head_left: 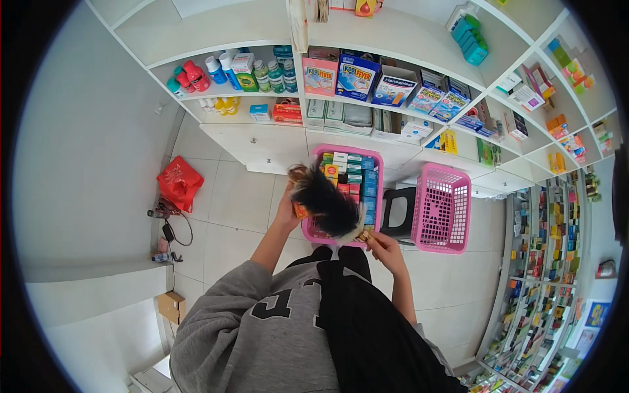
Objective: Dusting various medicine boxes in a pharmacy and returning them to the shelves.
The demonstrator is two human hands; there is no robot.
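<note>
A feather duster with black and pale feathers slants across the pink basket in front of me. My right hand is closed round the duster's handle end at the basket's near right corner. At the basket's left side, my left hand grips a small orange box, its fingers partly covered by the feathers. Rows of small medicine boxes, blue, green, white and red, fill the basket. The duster hides some of them.
A second pink basket sits to the right by a dark stool. White shelves hold bottles and boxes ahead. On the floor at left lie a red bag and cables. Packed racks stand at right.
</note>
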